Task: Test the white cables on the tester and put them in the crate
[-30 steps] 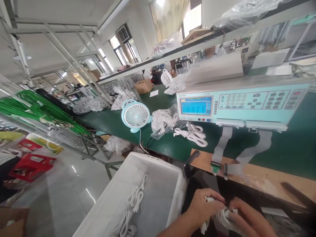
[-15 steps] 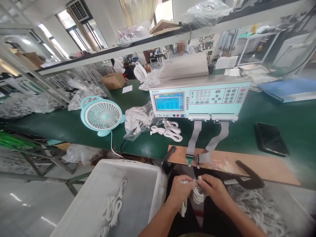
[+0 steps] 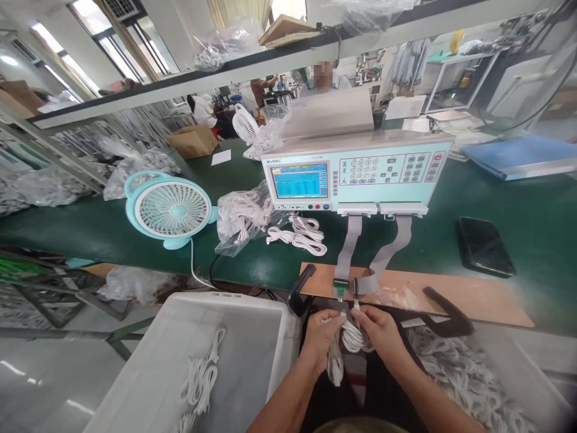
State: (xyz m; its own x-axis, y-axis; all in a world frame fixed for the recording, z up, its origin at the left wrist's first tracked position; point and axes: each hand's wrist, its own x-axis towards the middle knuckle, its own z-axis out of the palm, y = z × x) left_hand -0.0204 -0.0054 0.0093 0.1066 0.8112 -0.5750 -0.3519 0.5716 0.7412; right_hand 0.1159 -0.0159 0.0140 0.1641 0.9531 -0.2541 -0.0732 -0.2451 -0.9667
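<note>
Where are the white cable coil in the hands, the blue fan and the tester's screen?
white cable coil (image 3: 352, 338): head view, on its looped middle.
blue fan (image 3: 170, 208): head view, on the grille centre.
tester's screen (image 3: 300, 181): head view, on the lit blue display.

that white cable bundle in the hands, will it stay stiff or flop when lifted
Probably floppy: the white cable bundle sags in loops between the left hand and right hand, with one end hanging below. Likely light for its size, being thin cord. Its loose loops may snag or uncoil.

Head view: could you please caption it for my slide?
Left hand and right hand hold a coiled white cable near ribbon connectors from the tester.
</note>
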